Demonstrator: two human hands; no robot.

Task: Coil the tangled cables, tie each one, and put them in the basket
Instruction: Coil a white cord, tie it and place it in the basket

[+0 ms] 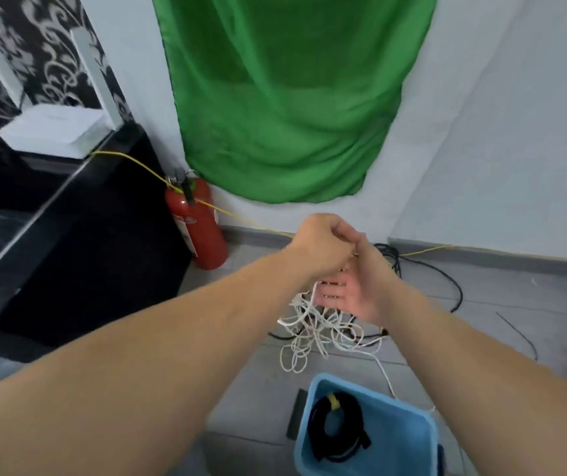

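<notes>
Tangle of white cable (313, 333) hangs below both hands: left hand (323, 245) curled, seemingly pinching it; right hand (354, 292) open-palmed.

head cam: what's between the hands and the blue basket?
The tangled white cable: it hangs below the left hand and right hand onto the floor, one strand trailing past the blue basket. Head view shows it.

White cable (313, 333): thin, loose tangle of loops, top strands lifted up, rest piled on the grey floor (258, 389) just beyond the basket (402, 438), one tail trailing past its right rim. Basket blue plastic, upright, holding one black cable (316, 431), coiled flat, bound with yellow tie (334, 401). Second black cable (447, 276) loose on floor farther back.
</notes>
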